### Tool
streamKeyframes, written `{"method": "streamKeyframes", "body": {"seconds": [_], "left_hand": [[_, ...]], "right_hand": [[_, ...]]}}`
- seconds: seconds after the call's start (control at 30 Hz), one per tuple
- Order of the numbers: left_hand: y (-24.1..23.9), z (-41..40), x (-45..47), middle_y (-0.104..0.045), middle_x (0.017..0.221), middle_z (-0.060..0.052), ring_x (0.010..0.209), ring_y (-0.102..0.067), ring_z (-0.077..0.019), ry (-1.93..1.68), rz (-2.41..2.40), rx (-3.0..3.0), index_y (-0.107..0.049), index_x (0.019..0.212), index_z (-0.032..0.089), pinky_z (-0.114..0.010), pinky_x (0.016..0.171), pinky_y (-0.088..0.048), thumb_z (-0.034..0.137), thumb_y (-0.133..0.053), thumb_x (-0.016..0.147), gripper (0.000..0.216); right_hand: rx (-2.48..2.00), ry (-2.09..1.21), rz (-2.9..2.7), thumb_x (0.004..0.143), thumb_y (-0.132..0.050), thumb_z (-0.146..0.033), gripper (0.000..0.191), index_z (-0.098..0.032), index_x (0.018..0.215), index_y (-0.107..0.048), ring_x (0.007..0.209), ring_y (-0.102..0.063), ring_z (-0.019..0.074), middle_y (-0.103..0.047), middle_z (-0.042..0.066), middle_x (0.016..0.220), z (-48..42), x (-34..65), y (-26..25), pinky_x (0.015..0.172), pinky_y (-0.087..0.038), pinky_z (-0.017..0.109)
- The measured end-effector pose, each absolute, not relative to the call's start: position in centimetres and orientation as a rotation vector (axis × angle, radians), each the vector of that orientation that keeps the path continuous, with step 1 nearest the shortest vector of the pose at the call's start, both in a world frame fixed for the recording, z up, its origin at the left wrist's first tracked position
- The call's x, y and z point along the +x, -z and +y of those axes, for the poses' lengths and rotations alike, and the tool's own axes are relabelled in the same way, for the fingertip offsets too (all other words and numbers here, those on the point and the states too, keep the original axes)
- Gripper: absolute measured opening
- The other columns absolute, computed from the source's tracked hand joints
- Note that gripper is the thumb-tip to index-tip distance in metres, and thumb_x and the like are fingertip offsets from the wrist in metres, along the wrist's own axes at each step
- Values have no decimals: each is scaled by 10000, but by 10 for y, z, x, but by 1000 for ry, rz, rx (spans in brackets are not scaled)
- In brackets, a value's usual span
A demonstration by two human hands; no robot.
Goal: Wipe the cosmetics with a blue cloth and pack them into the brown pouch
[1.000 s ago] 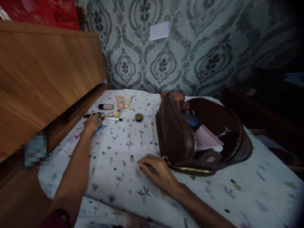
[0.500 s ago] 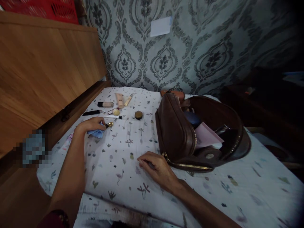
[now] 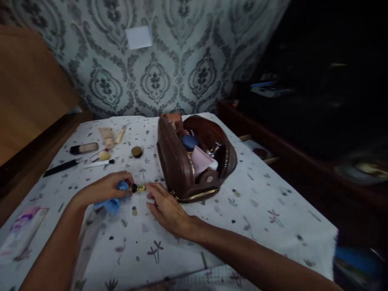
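My left hand [image 3: 113, 186] is closed around a bunched blue cloth [image 3: 110, 205] and a small black-and-gold tube [image 3: 139, 188] that looks like a lipstick. The tube's gold end points right. Just beyond that end is my right hand [image 3: 166, 208], fingers apart and partly bent, the fingertips at or very near the gold end; contact is hard to tell. Behind the right hand stands an unzipped brown bag [image 3: 174, 165]. Inside it show a blue round item [image 3: 190, 142], a pink item [image 3: 200, 159] and other small things.
Makeup lies at the left: a foundation bottle [image 3: 86, 148], a beige tube [image 3: 106, 136], a slim tube [image 3: 121, 134], a black pencil-like item [image 3: 62, 167], a white stick [image 3: 98, 163] and a round pot [image 3: 137, 151]. A pink-and-white packet [image 3: 22, 232] lies nearer on the patterned cloth [image 3: 242, 250].
The view has swung right. My left hand has carried the tube and cloth rightward, and my right hand has moved forward to the tube's gold end. The hands are now close together.
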State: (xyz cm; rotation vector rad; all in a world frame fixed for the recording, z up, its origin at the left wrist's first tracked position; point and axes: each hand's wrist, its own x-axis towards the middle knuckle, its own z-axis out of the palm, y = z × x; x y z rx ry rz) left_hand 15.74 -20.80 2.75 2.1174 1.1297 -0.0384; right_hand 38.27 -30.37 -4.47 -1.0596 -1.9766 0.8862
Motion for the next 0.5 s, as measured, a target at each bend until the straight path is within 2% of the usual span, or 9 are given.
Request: {"method": "streamKeyframes", "body": {"seconds": [0.1, 0.2, 0.33, 0.5], "left_hand": [[-23, -212, 168, -679, 1015, -34, 993, -615, -227, 5, 1002, 2094, -619, 978, 220, -302, 899, -481, 459, -606, 813, 291], [-21, -212, 173, -681, 991, -32, 986, -620, -232, 2, 964, 2045, -639, 960, 228, -291, 883, -489, 467, -643, 798, 289], [-17, -209, 176, -684, 934, -18, 905, -624, -219, 0, 937, 2015, -648, 940, 226, -272, 837, -502, 486, -666, 772, 310], [-11, -205, 174, -686, 961, -30, 945, -622, -229, -23, 915, 2018, -653, 960, 225, -272, 859, -498, 525, -613, 842, 325]], "right_hand": [[-1116, -889, -2027, 942, -502, -150, 382, -190, 1320, -541, 1009, -602, 195, -557, 100, 1181, -304, 385, 38, 966, -528, 378], [-1173, -881, -2062, 951, -504, -161, 295, -176, 1229, -602, 986, -605, 199, -562, 78, 1074, -304, 387, 33, 944, -530, 353], [-1183, -873, -2088, 971, -478, -193, 264, -154, 1193, -616, 959, -623, 201, -572, 78, 1043, -305, 389, 28, 899, -540, 323], [-1183, -892, -2033, 955, -500, -177, 281, -111, 1207, -605, 1011, -632, 228, -612, 117, 1082, -306, 388, 27, 930, -531, 346]]}}
